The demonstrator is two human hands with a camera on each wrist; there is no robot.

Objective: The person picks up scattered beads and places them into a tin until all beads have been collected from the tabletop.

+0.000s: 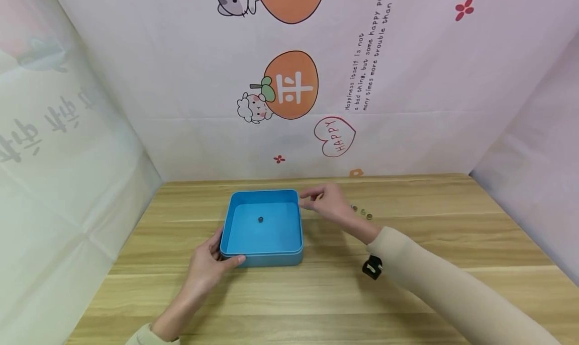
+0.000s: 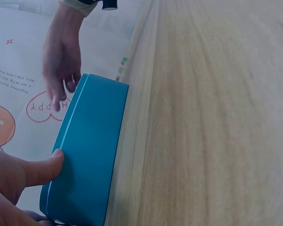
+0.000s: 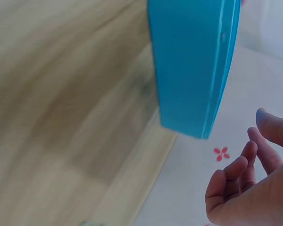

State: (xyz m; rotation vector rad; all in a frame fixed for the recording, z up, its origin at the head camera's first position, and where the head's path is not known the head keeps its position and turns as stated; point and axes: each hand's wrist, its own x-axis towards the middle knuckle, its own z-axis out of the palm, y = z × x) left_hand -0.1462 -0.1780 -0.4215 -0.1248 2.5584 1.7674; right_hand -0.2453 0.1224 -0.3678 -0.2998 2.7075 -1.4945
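A square, open-topped blue box sits on the wooden table, with one small dark round piece on its floor. My left hand grips the box at its near left corner, the thumb pressing the front wall near the rim and the other fingers round the left side. Just past the far right corner hovers my right hand, blurred in the head view. Its thumb and index finger stand apart in the right wrist view, the other fingers loosely bent, and I see nothing held between them.
To the right of the box, several small round pieces lie on the table, partly behind the right hand. A printed white cloth hangs along the far edge, and more cloth hangs at the left and right sides.
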